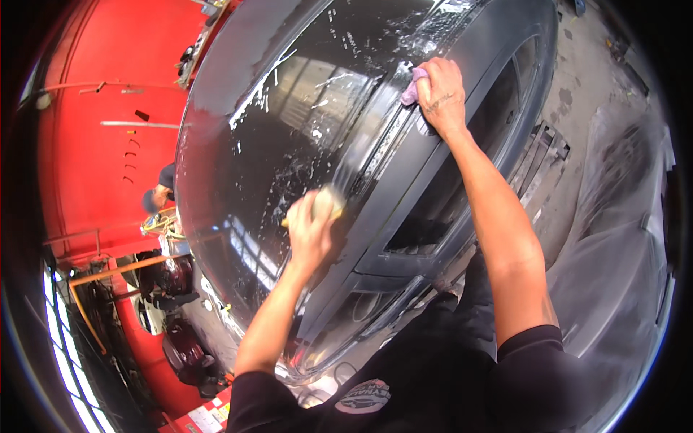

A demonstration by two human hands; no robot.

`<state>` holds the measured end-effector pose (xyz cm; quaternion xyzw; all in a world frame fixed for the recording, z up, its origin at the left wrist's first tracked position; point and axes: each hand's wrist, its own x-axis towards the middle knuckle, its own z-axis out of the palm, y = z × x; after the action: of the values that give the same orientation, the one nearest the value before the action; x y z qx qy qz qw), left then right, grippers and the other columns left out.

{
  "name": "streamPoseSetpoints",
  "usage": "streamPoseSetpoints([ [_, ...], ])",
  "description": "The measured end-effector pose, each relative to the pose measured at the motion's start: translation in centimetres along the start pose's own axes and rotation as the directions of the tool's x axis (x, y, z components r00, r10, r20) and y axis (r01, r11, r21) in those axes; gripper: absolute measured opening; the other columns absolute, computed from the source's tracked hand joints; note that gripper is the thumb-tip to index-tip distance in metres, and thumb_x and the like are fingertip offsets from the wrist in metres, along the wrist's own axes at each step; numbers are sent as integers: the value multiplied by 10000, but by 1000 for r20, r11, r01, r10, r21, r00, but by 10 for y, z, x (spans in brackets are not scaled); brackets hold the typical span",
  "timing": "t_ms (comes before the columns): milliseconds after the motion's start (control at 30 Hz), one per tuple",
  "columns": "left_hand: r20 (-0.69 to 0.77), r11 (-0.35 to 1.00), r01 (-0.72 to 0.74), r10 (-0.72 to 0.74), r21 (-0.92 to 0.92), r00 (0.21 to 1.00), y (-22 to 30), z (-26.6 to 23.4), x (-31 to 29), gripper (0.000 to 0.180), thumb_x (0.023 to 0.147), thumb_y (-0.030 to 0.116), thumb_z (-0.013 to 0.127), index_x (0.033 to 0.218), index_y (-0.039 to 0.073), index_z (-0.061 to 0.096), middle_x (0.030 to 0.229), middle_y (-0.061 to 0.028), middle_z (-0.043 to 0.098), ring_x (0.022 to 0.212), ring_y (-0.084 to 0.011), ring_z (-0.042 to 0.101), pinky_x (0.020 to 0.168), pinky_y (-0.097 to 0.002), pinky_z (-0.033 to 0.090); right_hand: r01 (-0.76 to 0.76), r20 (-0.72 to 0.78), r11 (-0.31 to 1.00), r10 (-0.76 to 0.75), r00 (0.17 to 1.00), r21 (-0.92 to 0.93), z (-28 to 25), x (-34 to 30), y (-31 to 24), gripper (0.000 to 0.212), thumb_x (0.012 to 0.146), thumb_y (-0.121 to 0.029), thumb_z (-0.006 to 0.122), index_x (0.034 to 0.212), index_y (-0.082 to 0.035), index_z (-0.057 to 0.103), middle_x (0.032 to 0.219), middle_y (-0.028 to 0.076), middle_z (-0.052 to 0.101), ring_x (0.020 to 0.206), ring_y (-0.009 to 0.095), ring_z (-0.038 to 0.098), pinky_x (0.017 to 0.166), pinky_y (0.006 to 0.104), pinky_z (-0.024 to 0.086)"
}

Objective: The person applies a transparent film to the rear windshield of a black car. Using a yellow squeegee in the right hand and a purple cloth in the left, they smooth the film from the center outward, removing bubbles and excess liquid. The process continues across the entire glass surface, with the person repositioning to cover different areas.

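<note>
— What is the left hand [312, 229] doing?

— It is curled around a yellow sponge [326, 200] and pushes it down on the wet black car [289, 130].

— And the right hand [440, 94]?

— It is farther up the car, well apart from the other one. Its fingers are shut on a pink cloth [412, 88], pressed on the roof by the window [462, 180].

— Anyone else here?

— Yes, a person [160, 191] bends low by the red wall [101, 159], on the far side of the car.
</note>
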<state>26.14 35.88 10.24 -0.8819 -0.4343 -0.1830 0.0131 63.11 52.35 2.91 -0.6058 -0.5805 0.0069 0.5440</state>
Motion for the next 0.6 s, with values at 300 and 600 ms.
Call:
streamPoseSetpoints([
  [300,-77,994,-91,96,65,992,31,67,199,444,907,77,797,1340,125,716,1387,-227,633,1216,-409,593,1011,-554,468,23,-24,999,-22,999,43,10,11,-7,215,971,-150,633,1111,-24,737,1144,175,690,1158,389,631,1106,511,481],
  [600,1,997,-61,61,35,998,13,12,29,598,822,-4,838,1393,121,716,1468,-265,614,1260,-447,622,1065,-571,463,-39,-4,999,39,999,8,3,3,3,235,978,-185,643,1148,-62,749,1233,162,682,1233,387,617,1227,548,414],
])
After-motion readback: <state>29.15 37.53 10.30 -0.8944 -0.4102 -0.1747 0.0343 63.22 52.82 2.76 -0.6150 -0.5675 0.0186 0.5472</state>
